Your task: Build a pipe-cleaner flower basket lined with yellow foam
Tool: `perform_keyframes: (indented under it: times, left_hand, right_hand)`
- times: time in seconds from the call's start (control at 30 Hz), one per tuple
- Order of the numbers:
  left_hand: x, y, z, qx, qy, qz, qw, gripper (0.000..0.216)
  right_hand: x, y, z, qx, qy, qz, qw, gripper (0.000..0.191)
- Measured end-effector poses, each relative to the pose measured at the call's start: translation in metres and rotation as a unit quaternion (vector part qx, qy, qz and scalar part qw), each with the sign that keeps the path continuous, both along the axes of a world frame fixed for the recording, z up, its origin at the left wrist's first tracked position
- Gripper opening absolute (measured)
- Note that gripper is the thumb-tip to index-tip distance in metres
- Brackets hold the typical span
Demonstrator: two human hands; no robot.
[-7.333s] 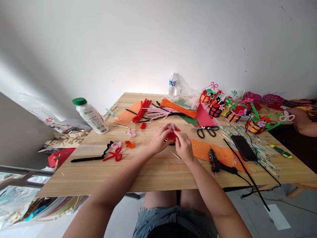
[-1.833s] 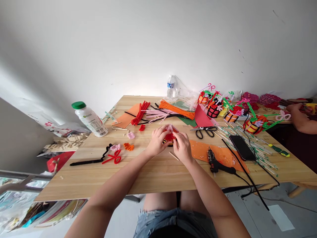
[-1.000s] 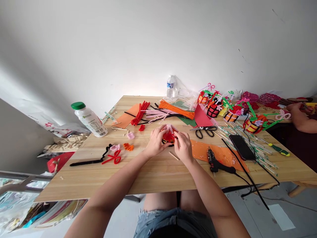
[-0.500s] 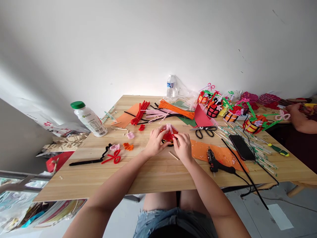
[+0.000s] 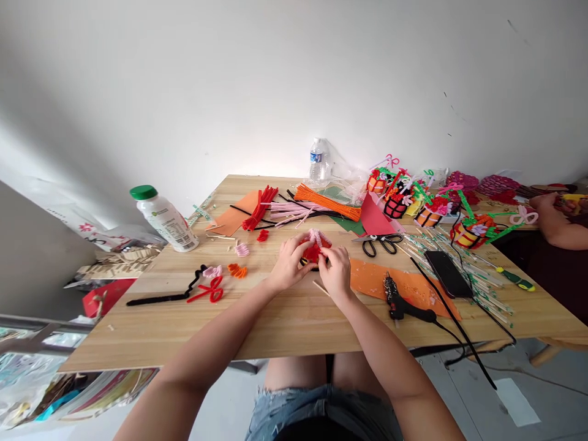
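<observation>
Pinching from both sides, my left hand (image 5: 289,264) and my right hand (image 5: 337,273) close their fingertips on a small fuzzy red pipe-cleaner craft piece (image 5: 313,251), which sits between them just above the pale wooden desk (image 5: 285,318), near its middle. The piece is a bunched, bristly clump of red loops with a pale pink looped twist (image 5: 316,235) poking out at the top and a dark band low on it; I cannot tell how the band is fastened. Beyond my hands lie straight, furry stems in bundles: a red pipe-cleaner bundle (image 5: 261,207), a pink pipe-cleaner bundle (image 5: 294,212) and an orange pipe-cleaner bundle (image 5: 327,202), resting partly on flat sheets of coloured paper. To my right, black-handled scissors (image 5: 380,244) lie near a black glue gun (image 5: 399,299), which rests on a matte orange paper sheet (image 5: 404,283), and a flat black phone (image 5: 444,273) lies beside thin green-and-white sticks. To my left, a long black pipe cleaner (image 5: 165,295) touches a red looped pipe-cleaner shape (image 5: 209,290), with a white plastic bottle with a green cap (image 5: 163,217) leaning further back.
</observation>
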State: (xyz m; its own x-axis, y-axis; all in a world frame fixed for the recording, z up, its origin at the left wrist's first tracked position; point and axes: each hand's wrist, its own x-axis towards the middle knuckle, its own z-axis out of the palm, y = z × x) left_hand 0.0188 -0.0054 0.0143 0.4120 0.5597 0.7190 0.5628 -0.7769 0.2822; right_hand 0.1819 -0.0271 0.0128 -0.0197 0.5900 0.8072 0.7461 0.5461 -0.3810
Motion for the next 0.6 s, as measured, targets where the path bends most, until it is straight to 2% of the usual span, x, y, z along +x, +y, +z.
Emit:
perform_keyframes:
  times: [0.2,0.37,0.6]
  left_hand:
    - [-0.001,0.000,0.000,-0.021,-0.018,-0.004,1.000,0.055]
    - [0.000,-0.002,0.000,-0.008,-0.031,-0.010,0.999,0.052]
    - [0.003,-0.005,-0.003,0.000,0.000,-0.009,1.000,0.062]
  right_hand:
    - [0.005,-0.002,0.002,-0.001,-0.036,0.023,0.999,0.025]
    - [0.008,-0.003,0.004,0.022,-0.074,0.049,0.996,0.032]
    - [0.012,-0.002,0.003,0.025,-0.069,0.061,0.995,0.038]
